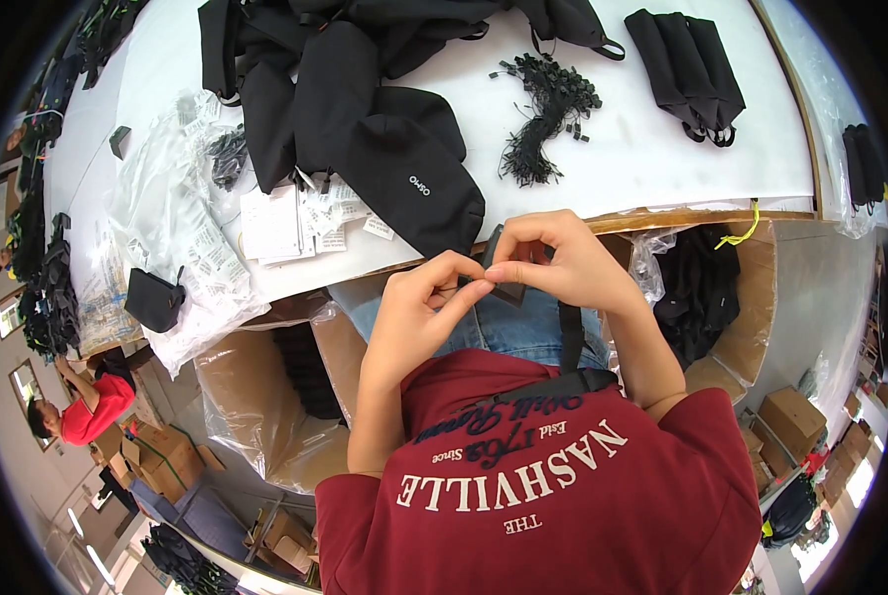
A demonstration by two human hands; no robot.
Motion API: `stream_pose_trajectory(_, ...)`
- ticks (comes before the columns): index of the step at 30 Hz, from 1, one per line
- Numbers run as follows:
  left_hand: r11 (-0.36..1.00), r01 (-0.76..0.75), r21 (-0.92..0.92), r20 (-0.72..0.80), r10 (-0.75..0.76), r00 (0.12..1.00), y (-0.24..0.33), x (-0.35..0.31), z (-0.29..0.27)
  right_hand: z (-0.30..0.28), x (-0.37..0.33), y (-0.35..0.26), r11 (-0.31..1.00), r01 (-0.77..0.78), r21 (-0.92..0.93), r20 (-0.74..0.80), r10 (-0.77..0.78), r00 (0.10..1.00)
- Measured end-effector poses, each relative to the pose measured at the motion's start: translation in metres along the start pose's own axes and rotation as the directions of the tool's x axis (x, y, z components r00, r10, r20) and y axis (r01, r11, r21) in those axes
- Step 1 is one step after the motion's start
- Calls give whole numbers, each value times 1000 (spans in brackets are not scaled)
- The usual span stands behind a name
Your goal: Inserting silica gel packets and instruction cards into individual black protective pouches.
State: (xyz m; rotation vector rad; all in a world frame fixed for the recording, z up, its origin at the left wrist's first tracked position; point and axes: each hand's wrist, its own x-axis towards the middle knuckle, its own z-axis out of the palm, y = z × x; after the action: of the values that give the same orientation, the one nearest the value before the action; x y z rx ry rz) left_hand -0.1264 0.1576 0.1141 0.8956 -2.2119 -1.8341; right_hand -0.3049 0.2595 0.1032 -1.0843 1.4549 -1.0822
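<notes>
Your dark piece sits at your fingertips, where the two hands meet. Right hand: thumb and index pinch it; one end shows above them, more below. Left hand: thumb and index curled in, tips just about touching the right ones; can't tell if they grip the piece or a thin cord. Other fingers folded loosely on both.

Edges: both hands are at the near edge of the table, over your jeans, not resting on the top. Long pouch reaches that edge just beyond your left hand, so little room straight ahead there. Bare top lies ahead-right, between tag strings and the right corner. Left is taken up: cards, plastic with labels, small pouch near the edge.

Counts: one dark piece, one small pouch, one bunch of tag strings, one small block far left. Folded pouches top right: looks like three side by side. Two cartons below the edge, left carton and right carton. Black heap: overlaps, can't count. Same for cards and labels.
</notes>
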Motion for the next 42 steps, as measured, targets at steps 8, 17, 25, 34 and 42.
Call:
stream_pose_trajectory(8,987,-68,-148,-64,59,996,-17,-9,4,18,1,7,888,-114,446,114,70,991)
stream_pose_trajectory(17,940,-145,-309,-190,89,978,-28,-12,12,27,0,8,861,-77,503,56,57,997)
stream_pose_trajectory(25,932,-116,-343,-193,51,980,-21,-11,10,21,9,5,841,-97,533,47,85,995)
stream_pose_trajectory(34,940,-116,-322,-225,44,973,-19,-12,10,24,7,3,831,-118,544,26,123,992)
stream_pose_trajectory(42,962,-103,-253,-273,31,962,-16,-18,8,21,8,-1,846,-126,519,37,126,991)
